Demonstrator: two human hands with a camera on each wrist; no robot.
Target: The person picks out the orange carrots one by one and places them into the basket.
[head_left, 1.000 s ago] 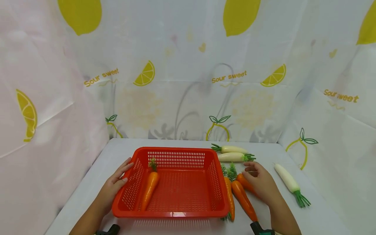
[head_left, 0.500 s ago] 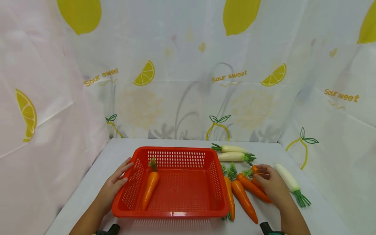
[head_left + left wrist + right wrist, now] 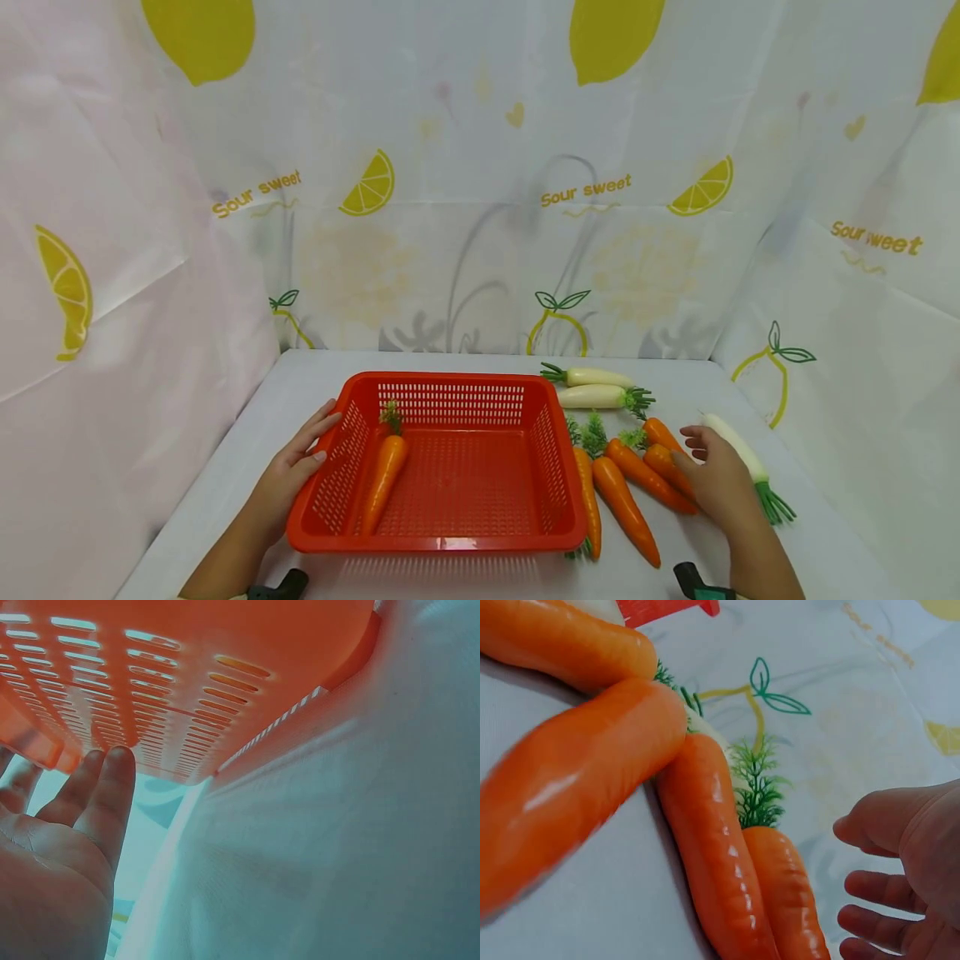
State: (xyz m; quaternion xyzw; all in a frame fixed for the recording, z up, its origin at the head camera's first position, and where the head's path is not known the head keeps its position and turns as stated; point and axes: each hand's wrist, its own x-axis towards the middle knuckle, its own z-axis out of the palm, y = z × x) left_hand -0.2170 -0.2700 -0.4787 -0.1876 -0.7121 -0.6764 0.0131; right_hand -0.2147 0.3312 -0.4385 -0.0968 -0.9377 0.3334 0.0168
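Observation:
My left hand (image 3: 288,471) rests along the left wall of a red plastic basket (image 3: 457,546), fingers extended against its rim; the left wrist view shows straight fingertips (image 3: 116,761) against the slotted side. Inside the basket lies one orange carrot (image 3: 386,483) with a green top. My right hand (image 3: 720,475) is between a carrot (image 3: 667,467) and a white radish (image 3: 738,446), partly covering both in the head view. Its fingers are loosely bent with nothing between them. In the right wrist view this hand (image 3: 907,877) is apart from the carrots (image 3: 712,840).
Several more carrots (image 3: 626,508) lie fanned out right of the basket, one (image 3: 588,500) close along its wall. Two white radishes (image 3: 592,397) lie behind them. Printed cloth walls (image 3: 465,250) enclose the white table (image 3: 315,367) at the back and sides.
My right hand has moved right, from over the carrots toward the single radish, uncovering more carrots. The left hand and basket stay where they were.

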